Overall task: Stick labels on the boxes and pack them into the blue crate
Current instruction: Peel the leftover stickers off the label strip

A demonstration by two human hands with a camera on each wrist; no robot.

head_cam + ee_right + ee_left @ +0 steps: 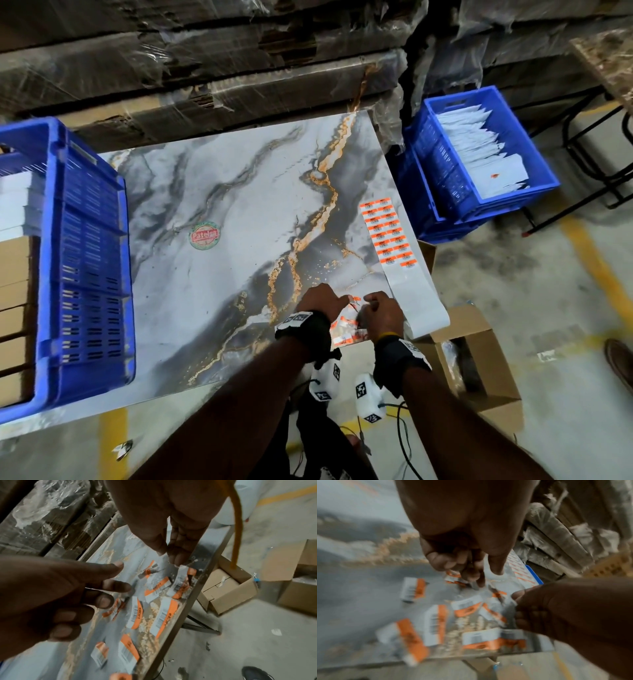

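Observation:
Several loose orange-and-white labels point(346, 329) lie scattered near the front edge of the marble table point(212, 192). My right hand point(169, 555) pinches the corner of one label point(182, 573) between thumb and fingers. My left hand point(96, 588) hovers just left of it, fingers loosely curled with nothing seen in them; the left wrist view is blurred. A sheet of unpeeled labels point(385, 233) lies along the table's right edge, its bare backing hanging over the front. A blue crate point(85, 260) on the table's left holds white and brown boxes point(13, 274).
A second blue crate point(515, 193) with white packets point(479, 150) stands on the floor to the right. An open cardboard box point(479, 359) sits below the table's right front corner. Wrapped cardboard stacks point(205, 68) line the back. A round sticker point(204, 235) marks the tabletop.

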